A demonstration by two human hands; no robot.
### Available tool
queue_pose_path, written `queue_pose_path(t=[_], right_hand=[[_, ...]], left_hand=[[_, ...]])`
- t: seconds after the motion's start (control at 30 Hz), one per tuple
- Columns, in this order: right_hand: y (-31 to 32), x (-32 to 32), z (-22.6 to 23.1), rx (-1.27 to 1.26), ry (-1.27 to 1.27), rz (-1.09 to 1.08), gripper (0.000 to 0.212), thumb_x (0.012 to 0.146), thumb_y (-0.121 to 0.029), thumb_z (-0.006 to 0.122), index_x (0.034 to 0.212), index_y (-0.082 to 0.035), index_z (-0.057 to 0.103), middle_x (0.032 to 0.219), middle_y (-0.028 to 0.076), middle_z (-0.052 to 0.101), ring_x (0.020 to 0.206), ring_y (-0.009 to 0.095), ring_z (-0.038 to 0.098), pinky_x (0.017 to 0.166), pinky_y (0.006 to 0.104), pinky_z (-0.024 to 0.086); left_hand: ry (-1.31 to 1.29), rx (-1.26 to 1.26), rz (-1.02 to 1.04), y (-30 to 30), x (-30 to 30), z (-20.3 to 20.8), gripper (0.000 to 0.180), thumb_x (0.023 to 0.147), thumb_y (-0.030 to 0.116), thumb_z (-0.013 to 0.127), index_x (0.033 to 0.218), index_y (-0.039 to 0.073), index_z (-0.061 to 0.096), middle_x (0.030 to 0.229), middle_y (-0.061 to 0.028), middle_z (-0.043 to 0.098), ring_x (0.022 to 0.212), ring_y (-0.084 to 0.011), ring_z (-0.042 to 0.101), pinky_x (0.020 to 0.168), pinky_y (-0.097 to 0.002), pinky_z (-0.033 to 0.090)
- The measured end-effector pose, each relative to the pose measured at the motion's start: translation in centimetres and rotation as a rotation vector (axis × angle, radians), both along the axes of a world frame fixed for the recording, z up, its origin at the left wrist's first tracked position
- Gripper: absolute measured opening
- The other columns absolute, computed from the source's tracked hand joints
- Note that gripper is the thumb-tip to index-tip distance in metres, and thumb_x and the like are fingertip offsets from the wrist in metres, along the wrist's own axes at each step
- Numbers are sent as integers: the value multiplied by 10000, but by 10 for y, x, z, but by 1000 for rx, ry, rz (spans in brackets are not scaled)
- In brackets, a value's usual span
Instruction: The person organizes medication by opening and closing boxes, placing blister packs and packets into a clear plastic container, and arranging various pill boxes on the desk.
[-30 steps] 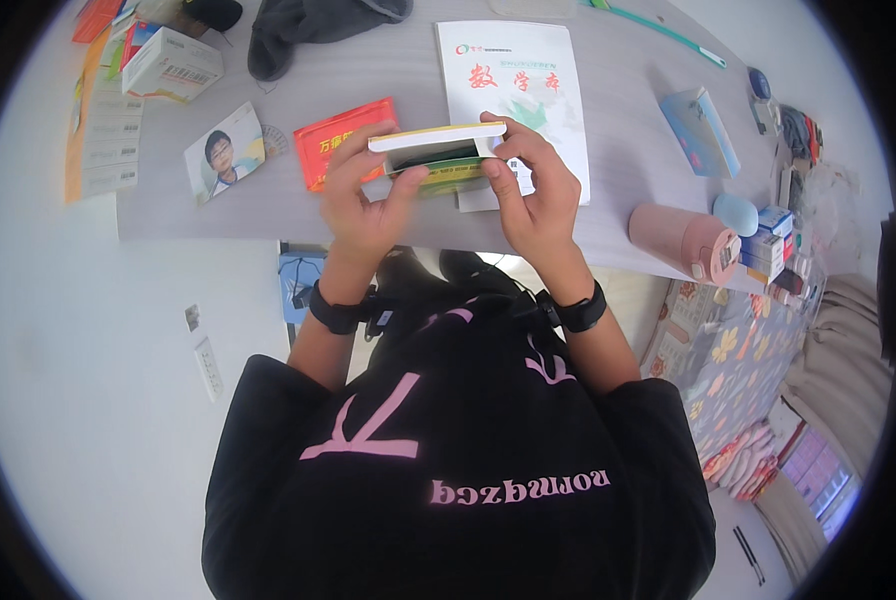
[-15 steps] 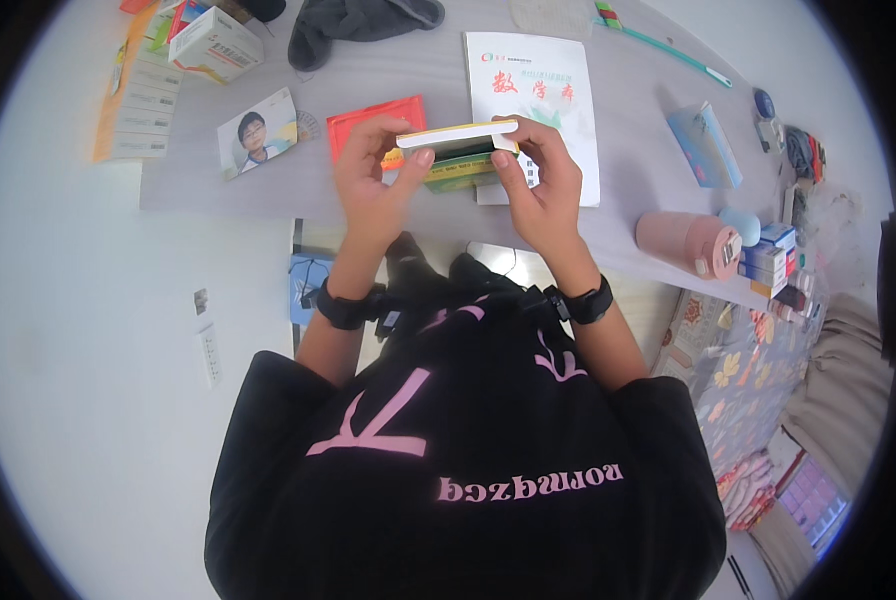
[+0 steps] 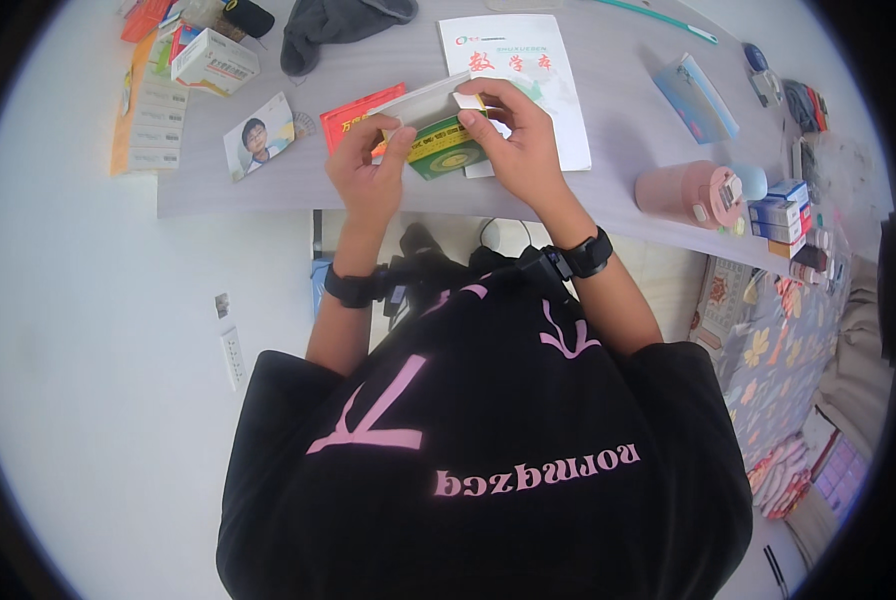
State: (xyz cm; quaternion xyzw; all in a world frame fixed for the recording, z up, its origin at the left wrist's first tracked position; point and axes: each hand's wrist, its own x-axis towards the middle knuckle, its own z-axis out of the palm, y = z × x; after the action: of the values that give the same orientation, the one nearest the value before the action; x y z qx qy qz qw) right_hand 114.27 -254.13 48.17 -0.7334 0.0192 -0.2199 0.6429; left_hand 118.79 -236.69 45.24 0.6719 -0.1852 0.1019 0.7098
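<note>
Between my two hands, above the table's near edge, I hold a small green and yellow cardboard box [image 3: 452,152]. One white flap or inner face of it is turned up, away from the green side. My left hand [image 3: 368,168] pinches its left end between thumb and fingers. At the right end my right hand [image 3: 513,135] grips it, thumb on the near side by a small white side flap. What is inside the box cannot be seen. Behind it lie a red packet [image 3: 346,118], partly covered by my left hand, and a white booklet [image 3: 558,100] with red print.
Left on the table are a portrait photo [image 3: 260,137], a white carton [image 3: 216,62], a row of orange-white boxes [image 3: 153,125] and a dark grey cloth [image 3: 338,28]. To the right are a blue box [image 3: 696,98], a pink tumbler [image 3: 676,193] and blue-white cartons [image 3: 780,215].
The box has tilted, its right end now higher, and more of its green face and white inside shows. My right hand has shifted up and left. The whole view has moved slightly.
</note>
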Motion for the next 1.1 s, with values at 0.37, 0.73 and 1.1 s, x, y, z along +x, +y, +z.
queue_pose_path(t=[0.37, 0.73, 1.1], right_hand=[[-3, -1, 1, 228, 83, 42, 321, 878, -289, 697, 964, 20, 708, 828, 67, 699, 770, 106, 630, 721, 243, 501], [9, 3, 17, 382, 112, -51, 204, 860, -167, 704, 948, 17, 700, 834, 91, 705, 742, 95, 633, 675, 236, 505], [-8, 10, -2, 280, 35, 100, 198, 858, -72, 663, 1043, -11, 698, 896, 84, 696, 868, 131, 666, 787, 250, 526]], left_hand=[[-70, -53, 22, 3, -7, 11, 396, 983, 296, 505, 920, -44, 699, 800, -30, 648, 700, -75, 486, 646, -229, 383], [91, -138, 142, -6, -7, 23, 166, 886, 90, 684, 870, -74, 663, 867, -103, 679, 728, -86, 583, 662, -202, 458], [-58, 87, -16, 6, -2, 12, 177, 893, -25, 622, 1064, -45, 662, 1106, -165, 662, 912, -148, 624, 773, -241, 507]])
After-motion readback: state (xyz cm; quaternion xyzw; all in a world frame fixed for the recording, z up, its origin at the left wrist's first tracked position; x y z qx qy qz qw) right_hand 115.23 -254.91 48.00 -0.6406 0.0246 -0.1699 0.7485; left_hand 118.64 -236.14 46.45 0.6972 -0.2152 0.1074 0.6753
